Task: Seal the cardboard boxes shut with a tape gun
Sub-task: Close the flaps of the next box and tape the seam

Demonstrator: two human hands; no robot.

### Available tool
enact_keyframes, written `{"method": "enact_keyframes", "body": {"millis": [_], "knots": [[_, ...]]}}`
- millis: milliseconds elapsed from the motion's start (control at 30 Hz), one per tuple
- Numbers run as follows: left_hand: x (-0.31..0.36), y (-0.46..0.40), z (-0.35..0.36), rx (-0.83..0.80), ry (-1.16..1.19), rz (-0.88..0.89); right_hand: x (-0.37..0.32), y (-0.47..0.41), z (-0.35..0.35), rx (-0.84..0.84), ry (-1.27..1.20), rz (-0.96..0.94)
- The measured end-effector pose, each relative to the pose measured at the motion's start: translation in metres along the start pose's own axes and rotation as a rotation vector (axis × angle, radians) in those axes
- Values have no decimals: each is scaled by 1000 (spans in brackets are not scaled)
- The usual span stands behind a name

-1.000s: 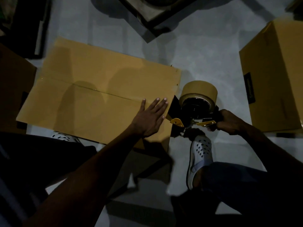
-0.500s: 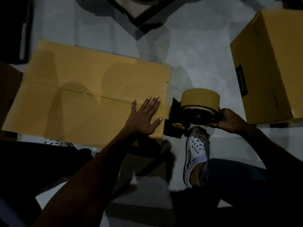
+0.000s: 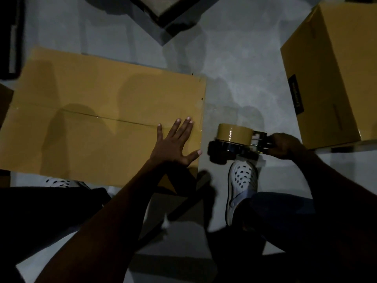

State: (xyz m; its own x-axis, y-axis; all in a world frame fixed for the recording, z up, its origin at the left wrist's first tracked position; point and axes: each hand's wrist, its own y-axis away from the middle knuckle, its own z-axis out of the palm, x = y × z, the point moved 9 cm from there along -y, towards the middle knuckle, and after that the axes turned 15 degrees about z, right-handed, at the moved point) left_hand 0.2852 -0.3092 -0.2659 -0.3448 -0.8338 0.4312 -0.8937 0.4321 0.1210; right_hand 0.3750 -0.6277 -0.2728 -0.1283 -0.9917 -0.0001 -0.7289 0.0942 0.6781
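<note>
left hand (image 3: pixel 173 147) lay flat, fingers spread, on the box (image 3: pixel 102 119) to steady its taped seam. just right, off the box edge, right hand (image 3: pixel 285 146) gripped the tape gun (image 3: pixel 234 139).

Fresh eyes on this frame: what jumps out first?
The big flat brown cardboard box fills the left-centre, a glossy strip of tape along its middle seam, with the left hand spread flat near its right edge. Just off that edge, the right hand grips a black tape gun with a tan tape roll. A second brown cardboard box stands at upper right.
</note>
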Motion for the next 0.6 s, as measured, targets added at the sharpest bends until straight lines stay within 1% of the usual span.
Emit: {"method": "enact_keyframes", "body": {"millis": [67, 167, 200, 300, 367, 467, 600], "knots": [[-2, 1, 2, -2, -11, -14, 24, 7, -4, -27, 62, 33], [0, 0, 0, 2, -6, -37, 37, 21, 11, -114, -67, 80], [1, 1, 0, 14, -7, -54, 36, 20, 18, -115, -118, 76], [11, -3, 2, 42, -2, -174, 28, 15, 33, -104, -205, 114], [19, -7, 9, 6, 17, -260, 26, 11, 40, -100, -279, 144], [24, -12, 12, -45, 58, -304, 19, 16, 37, -100, -490, 155], [25, -15, 9, -69, 72, -239, 6, 39, 16, -148, -783, 132]]}}
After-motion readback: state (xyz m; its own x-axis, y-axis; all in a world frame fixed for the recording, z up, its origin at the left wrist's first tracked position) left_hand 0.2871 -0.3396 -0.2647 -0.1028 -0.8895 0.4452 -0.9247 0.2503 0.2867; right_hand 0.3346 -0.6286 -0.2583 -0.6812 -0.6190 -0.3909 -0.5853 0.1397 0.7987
